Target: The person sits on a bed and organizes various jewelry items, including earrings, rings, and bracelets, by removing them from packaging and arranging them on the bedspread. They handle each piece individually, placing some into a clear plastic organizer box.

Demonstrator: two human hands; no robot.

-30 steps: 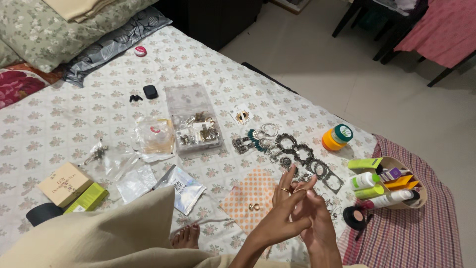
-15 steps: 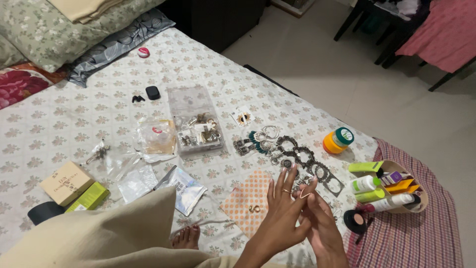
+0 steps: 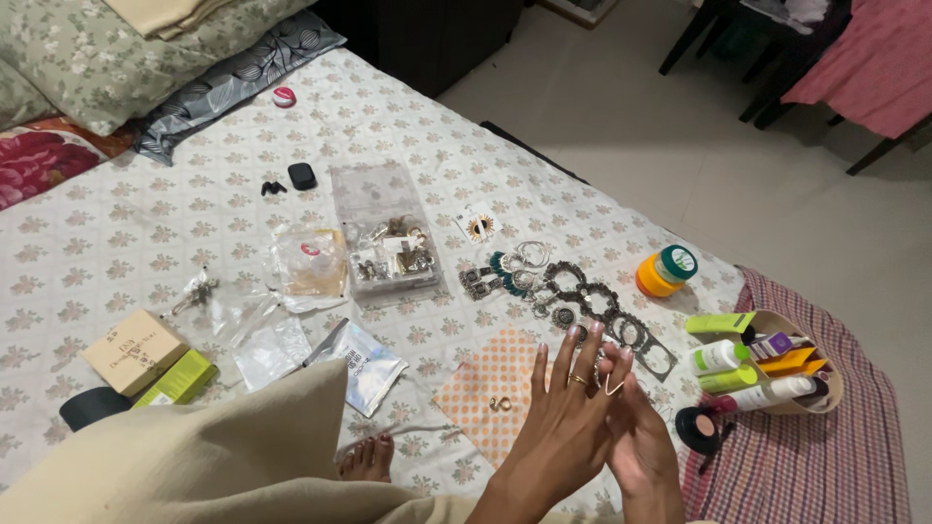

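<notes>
Left hand (image 3: pixel 568 417): raised palm-down above the bed, fingers spread and straight, nothing gripped. A gold ring (image 3: pixel 578 379) is worn on one finger; a second, V-shaped ring (image 3: pixel 614 386) is seen on the neighbouring finger, at 3 o'clock of the first.

Right hand (image 3: pixel 636 442): placed just under and at 3 o'clock of the left hand, touching it; its fingertips are laid against the finger bearing the V-shaped ring. Whether that ring is pinched cannot be told, the fingers being partly hidden.

Orange dotted card (image 3: pixel 490 383): flat on the bedsheet (image 3: pixel 146 233), at 9 o'clock of the left hand, with a small gold earring (image 3: pixel 499 403) upon it.

Silver jewellery (image 3: pixel 573 296): spread in a row at 12 o'clock of the hands.

Clear plastic box (image 3: pixel 383 233): holding small pieces, at 11 o'clock, well apart.

Basket of tubes and bottles (image 3: pixel 767 364): at 2 o'clock of the right hand, near.

Round compact (image 3: pixel 699 427): just beside the right hand, at 3 o'clock.
</notes>
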